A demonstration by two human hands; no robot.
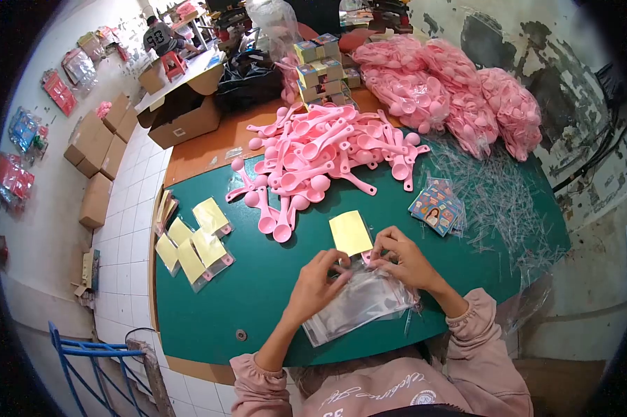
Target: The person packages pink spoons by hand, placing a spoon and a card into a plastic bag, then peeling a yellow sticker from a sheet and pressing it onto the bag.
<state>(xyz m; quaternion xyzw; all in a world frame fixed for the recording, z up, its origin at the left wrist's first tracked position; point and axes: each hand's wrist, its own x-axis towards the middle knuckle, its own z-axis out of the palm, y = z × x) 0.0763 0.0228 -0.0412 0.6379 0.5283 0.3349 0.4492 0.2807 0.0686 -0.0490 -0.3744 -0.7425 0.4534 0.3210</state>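
Observation:
Between my hands lies a clear plastic bag with a pale yellow card [351, 233] in it and a bit of pink spoon handle [367, 257] at its near end. My left hand [318, 283] pinches the near end of this bag from the left. From the right, my right hand [401, 260] grips the same end, thumb and fingers together. Under both hands rests a stack of flat clear bags [351, 309]. Beyond them spreads a large pile of pink measuring spoons [320, 149].
Packed bags with yellow cards [191, 254] lie at left. Printed cards [436, 208] and scattered clear thin strips [497, 201] are at right. Behind stand bundled card stacks [320, 73], big bags of pink spoons [452, 90] and a cardboard box [185, 124]. Another person [162, 38] sits far left.

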